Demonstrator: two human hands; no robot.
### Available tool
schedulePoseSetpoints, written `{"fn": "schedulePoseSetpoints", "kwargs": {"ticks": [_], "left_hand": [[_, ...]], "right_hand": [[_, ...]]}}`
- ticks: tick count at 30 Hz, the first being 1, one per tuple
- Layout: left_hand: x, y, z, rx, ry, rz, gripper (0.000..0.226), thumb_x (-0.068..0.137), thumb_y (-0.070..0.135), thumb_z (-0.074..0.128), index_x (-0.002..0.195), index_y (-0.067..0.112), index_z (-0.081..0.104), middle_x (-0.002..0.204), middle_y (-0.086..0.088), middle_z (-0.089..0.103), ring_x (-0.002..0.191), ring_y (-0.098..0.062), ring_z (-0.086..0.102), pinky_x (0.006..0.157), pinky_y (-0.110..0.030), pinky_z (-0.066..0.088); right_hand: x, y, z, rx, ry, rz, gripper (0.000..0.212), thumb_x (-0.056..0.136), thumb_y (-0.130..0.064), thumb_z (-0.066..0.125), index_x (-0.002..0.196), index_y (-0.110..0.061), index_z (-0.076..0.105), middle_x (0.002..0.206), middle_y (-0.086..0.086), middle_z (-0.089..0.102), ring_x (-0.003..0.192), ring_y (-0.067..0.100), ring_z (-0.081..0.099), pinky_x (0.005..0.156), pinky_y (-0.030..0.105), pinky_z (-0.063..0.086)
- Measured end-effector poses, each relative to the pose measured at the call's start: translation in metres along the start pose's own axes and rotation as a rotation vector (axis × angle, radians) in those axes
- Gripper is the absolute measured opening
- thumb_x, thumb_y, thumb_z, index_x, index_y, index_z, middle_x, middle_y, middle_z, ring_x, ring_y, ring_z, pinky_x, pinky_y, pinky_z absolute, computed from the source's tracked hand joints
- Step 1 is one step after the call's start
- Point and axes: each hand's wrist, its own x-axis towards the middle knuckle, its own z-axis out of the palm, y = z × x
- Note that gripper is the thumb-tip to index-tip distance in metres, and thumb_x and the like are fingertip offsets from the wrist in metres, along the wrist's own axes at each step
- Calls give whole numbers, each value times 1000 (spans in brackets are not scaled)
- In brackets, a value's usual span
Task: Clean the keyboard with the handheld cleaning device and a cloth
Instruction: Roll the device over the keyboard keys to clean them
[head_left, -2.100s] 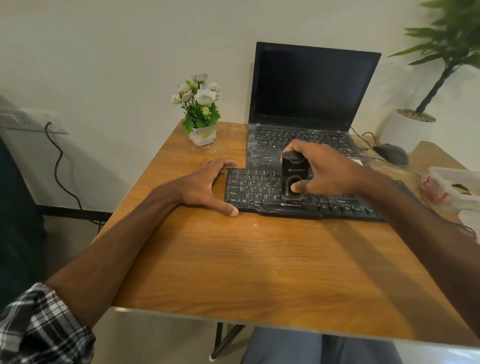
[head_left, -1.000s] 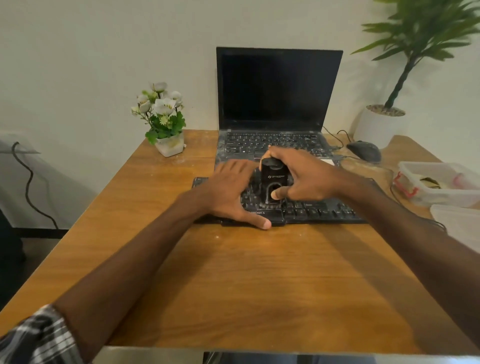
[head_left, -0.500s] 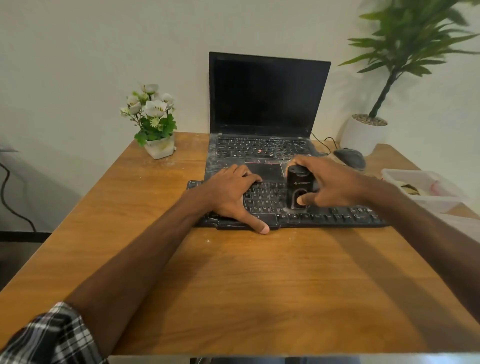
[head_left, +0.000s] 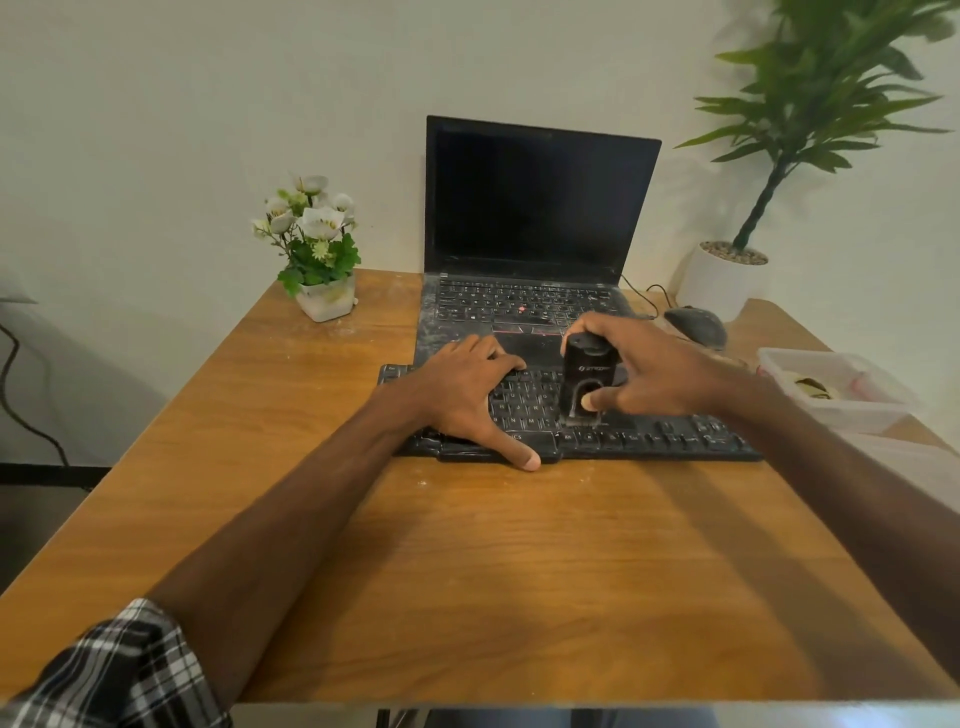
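device (head_left: 586, 370) in right hand (head_left: 662, 371), left hand (head_left: 462, 397) on keyboard (head_left: 675, 441)

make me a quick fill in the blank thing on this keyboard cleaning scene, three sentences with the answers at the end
1. The right hand grips the handheld cleaning device, which stands ____ on the keyboard.
2. The left hand rests with its fingers spread on the keyboard's ____ half.
3. Just behind the keyboard sits an open ____ with a dark screen.

Missing words: upright; left; laptop
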Motion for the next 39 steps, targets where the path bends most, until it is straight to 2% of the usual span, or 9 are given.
{"fn": "schedulePoseSetpoints", "kwargs": {"ticks": [5,10,15,18,23,27,29,36,39], "left_hand": [[0,-2,0,1,3,4,135,55,97,67,162,25,27,140,5,35,119,-9,28,114,-40,33],[1,-2,0,3,-11,-4,138,52,101,63,162,27,26,142,5,35,129,-16,33,115,-42,34],[0,-1,-1,6,-18,-8,138,51,101,62,162,28,25,141,5,34,129,-16,33,116,-44,34],[0,-1,-1,8,-23,-10,136,52,100,62,162,28,25,140,5,34,129,-16,33,116,-45,34],[1,-3,-1,2,-15,-8,135,52,100,63,161,28,26,139,6,34,128,-16,33,115,-43,34],[1,-3,0,-4,-6,-7,132,54,98,67,160,29,27,141,6,35,129,-15,33,115,-42,33],[0,-3,0,-5,-1,-12,131,55,96,68,160,30,27,142,5,35,131,-16,33,115,-42,33],[-1,-1,0,-4,-3,-12,132,55,97,67,161,30,26,140,5,35,129,-16,34,115,-42,33],[-1,-1,0,9,-10,-13,132,55,97,67,161,30,25,142,4,35,129,-18,34,115,-42,32]], "right_hand": [[-10,16,-7,-21,-22,67,59,77,-8,83,125,-19,51,108,-4,65,103,15,65,92,39,56],[-22,28,-20,-118,-50,124,62,79,-8,82,130,-16,49,103,-7,60,96,11,61,70,15,44],[-18,26,-31,-218,-34,79,57,76,-7,83,123,-21,52,102,-10,62,97,10,62,70,14,42],[-14,20,-24,-90,41,27,57,76,-8,84,121,-22,53,104,-11,63,97,3,61,72,15,42],[-20,35,-17,-51,4,75,58,78,-4,81,125,-19,50,101,-14,58,95,5,60,75,14,42],[-27,55,-27,-75,-1,133,66,75,-10,86,129,-23,51,108,-7,61,105,16,62,94,37,52],[-28,61,-30,-107,-7,138,66,74,-15,87,128,-26,50,111,-4,61,107,18,62,96,44,52],[-20,58,-43,-317,-81,106,60,75,-11,83,117,-32,46,108,-3,58,101,18,60,80,29,50],[-17,49,-35,-223,-27,60,58,76,-6,83,118,-28,50,105,-8,61,98,10,60,72,20,44]]}}
